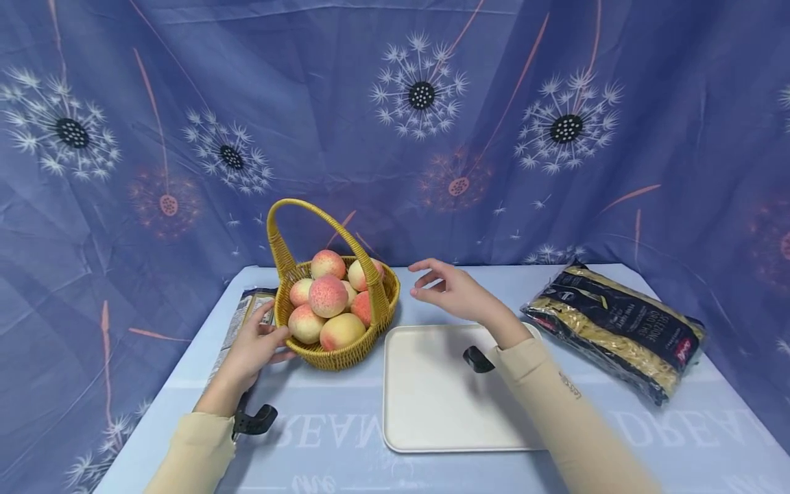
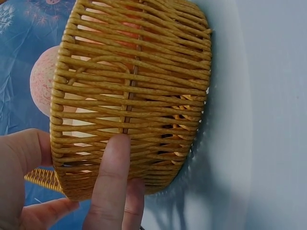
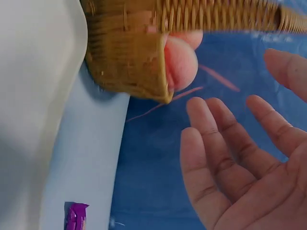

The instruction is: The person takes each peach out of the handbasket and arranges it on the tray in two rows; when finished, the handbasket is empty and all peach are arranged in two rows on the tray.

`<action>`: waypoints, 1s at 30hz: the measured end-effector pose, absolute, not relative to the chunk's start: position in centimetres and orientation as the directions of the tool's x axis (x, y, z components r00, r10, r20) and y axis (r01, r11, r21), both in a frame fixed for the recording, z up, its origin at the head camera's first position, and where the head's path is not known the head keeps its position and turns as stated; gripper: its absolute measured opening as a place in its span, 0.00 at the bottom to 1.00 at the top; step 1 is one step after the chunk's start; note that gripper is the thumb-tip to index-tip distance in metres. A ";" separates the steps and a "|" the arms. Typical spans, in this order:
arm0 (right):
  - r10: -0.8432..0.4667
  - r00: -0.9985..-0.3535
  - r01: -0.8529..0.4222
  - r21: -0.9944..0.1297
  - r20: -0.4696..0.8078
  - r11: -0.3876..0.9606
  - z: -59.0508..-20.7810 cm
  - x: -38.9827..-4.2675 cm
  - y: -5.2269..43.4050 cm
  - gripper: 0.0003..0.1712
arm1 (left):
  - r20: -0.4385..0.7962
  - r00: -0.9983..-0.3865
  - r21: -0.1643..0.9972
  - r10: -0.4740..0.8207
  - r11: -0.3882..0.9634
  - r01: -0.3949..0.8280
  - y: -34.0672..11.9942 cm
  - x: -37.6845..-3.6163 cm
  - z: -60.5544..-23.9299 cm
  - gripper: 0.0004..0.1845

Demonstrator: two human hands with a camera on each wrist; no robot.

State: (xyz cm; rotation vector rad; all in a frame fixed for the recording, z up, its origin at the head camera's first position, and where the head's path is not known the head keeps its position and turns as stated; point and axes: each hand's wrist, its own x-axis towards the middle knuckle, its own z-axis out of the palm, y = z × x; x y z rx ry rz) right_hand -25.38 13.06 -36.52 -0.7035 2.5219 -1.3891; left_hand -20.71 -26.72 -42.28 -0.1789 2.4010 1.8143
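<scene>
A yellow wicker basket point(image 1: 336, 357) with a tall hooped handle stands at the back left of the table, heaped with several pink-and-yellow peaches point(image 1: 328, 296). At its left side, my left hand point(image 1: 249, 346) grips the rim. The left wrist view shows the thumb at the rim of the basket point(image 2: 129, 96) and fingers along the outer weave. My right hand point(image 1: 453, 291) is raised to the right of the basket, apart from it, above the back edge of a tray. Its fingers are spread and slightly bent, holding nothing, as the right hand point(image 3: 244, 167) shows in its wrist view.
A cream rectangular tray point(image 1: 444, 391) lies in front of the right hand. Farther right is a bag of pasta point(image 1: 617, 326). Another package point(image 1: 237, 319) lies partly hidden behind the left hand. A small purple wrapper point(image 3: 76, 218) shows near the table edge. A blue dandelion-print cloth hangs behind.
</scene>
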 end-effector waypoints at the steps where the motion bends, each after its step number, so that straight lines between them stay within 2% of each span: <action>1: -0.480 -0.875 -0.300 -0.843 0.057 0.447 -36.5 -26.1 13.0 0.28 | -0.174 -0.984 0.946 -0.020 0.274 -0.173 -26.8 -20.6 -42.3 0.47; 6: -0.487 -0.873 -0.250 -0.856 -0.003 0.452 -36.0 -29.3 11.8 0.30 | -0.199 -0.980 0.941 -0.028 0.275 -0.199 -27.0 -20.4 -42.2 0.46; 15: -0.551 -0.829 -0.289 -0.772 -0.095 0.567 -36.1 -33.4 8.2 0.34 | -0.209 -0.978 0.935 -0.025 0.287 -0.208 -27.2 -20.2 -42.2 0.46; 30: -0.574 -0.804 -0.273 -0.764 -0.152 0.584 -36.3 -35.0 5.0 0.34 | -0.234 -0.971 0.934 -0.042 0.267 -0.237 -27.3 -20.2 -42.4 0.47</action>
